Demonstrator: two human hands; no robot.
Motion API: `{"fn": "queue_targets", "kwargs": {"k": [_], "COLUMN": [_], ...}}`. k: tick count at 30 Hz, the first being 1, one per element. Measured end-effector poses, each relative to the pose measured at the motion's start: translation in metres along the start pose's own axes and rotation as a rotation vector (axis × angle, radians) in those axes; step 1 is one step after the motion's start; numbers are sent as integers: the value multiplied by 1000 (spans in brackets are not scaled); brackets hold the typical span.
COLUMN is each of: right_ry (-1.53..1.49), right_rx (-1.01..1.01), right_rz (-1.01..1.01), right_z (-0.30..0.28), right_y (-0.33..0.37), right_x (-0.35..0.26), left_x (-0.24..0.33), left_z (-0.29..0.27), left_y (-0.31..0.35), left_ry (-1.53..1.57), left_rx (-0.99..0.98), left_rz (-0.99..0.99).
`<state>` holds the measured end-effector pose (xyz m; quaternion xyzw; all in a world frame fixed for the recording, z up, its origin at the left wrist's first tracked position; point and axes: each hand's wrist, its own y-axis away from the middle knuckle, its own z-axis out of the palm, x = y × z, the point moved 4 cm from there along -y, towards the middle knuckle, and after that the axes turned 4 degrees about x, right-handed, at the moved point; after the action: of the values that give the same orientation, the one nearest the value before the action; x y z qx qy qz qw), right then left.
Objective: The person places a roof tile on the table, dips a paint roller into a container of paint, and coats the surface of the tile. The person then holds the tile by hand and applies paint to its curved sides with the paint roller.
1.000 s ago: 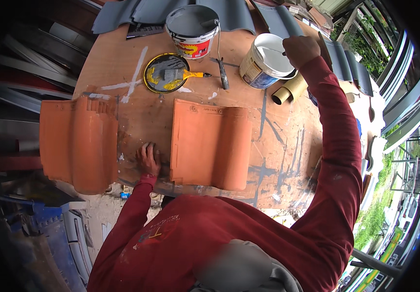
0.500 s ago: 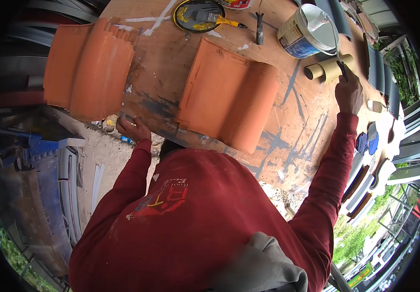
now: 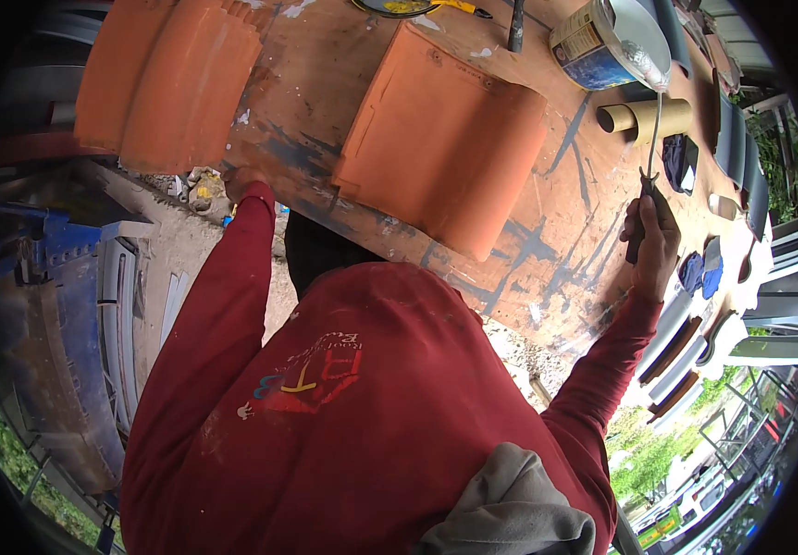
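My right hand [image 3: 656, 242] is closed around the dark handle of a tool [image 3: 655, 139] with a long, thin metal rod. The rod runs up to the rim of a paint bucket [image 3: 593, 57]; whatever is at its far end cannot be made out. By the table's near edge, below the left tile, is my left hand [image 3: 243, 182], its fingers mostly hidden. An orange clay roof tile [image 3: 440, 139] lies in the middle of the worktable [image 3: 533, 277]. Another ridged orange tile [image 3: 172, 88] is at the table's left end.
A cardboard tube [image 3: 647, 120] and dark cloth [image 3: 679, 165] lie beyond the tool. At the far edge are a dark upright handle [image 3: 516, 26] and a yellow-handled brush [image 3: 462, 7] on a paint lid. Curved dark tiles [image 3: 730, 148] line the right side.
My right hand has drawn back toward me with the tool, and more of its rod now shows. My left hand stays by the table's near edge. The view has shifted, cutting off the far side.
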<state>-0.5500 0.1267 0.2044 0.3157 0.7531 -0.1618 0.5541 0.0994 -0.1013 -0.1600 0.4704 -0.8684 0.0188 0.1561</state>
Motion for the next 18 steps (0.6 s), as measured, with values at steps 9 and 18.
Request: {"fn": "queue_targets", "kwargs": {"k": [9, 18], "right_ry": [647, 577], "right_rx": [-588, -659], "right_rz": [-88, -177], "right_z": [72, 175], "right_y": [34, 36], "right_x": [21, 29], "left_x": [27, 27], "left_z": [-26, -32], "left_y": [31, 38], "left_ry": [-83, 107], "left_rx": [-74, -52], "left_rz": [70, -150]}}
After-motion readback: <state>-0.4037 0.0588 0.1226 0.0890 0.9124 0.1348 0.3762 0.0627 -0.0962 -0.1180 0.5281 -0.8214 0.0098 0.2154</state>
